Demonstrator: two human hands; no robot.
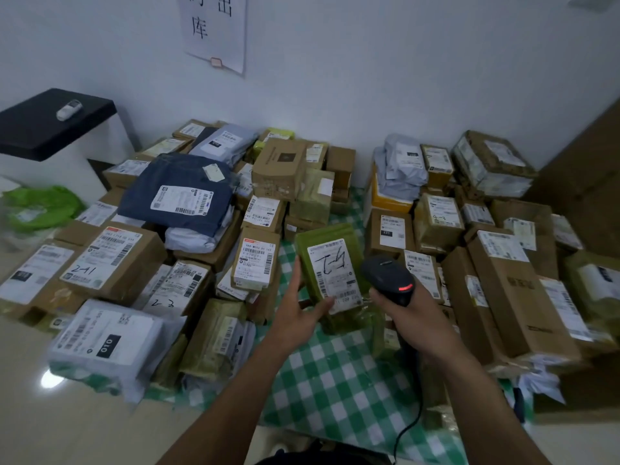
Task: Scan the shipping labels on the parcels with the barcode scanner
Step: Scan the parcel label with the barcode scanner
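Note:
My left hand (pixel 302 307) holds a green parcel (pixel 327 239) by its lower left edge, thumb over the front and fingers up its side. The parcel's white shipping label (pixel 335 273) faces me, with black handwriting across it. My right hand (pixel 407 318) grips a black barcode scanner (pixel 389 278) just right of the parcel. The scanner's head is beside the label and a red light glows on it. Its black cable (pixel 411 421) hangs down toward the floor.
Labelled cardboard boxes and bagged parcels lie in piles to the left (pixel 110 260) and right (pixel 510 290) on a green checked cloth (pixel 335 380). A dark blue bag (pixel 177 193) tops the left pile. A black table (pixel 43 125) stands at the far left by the white wall.

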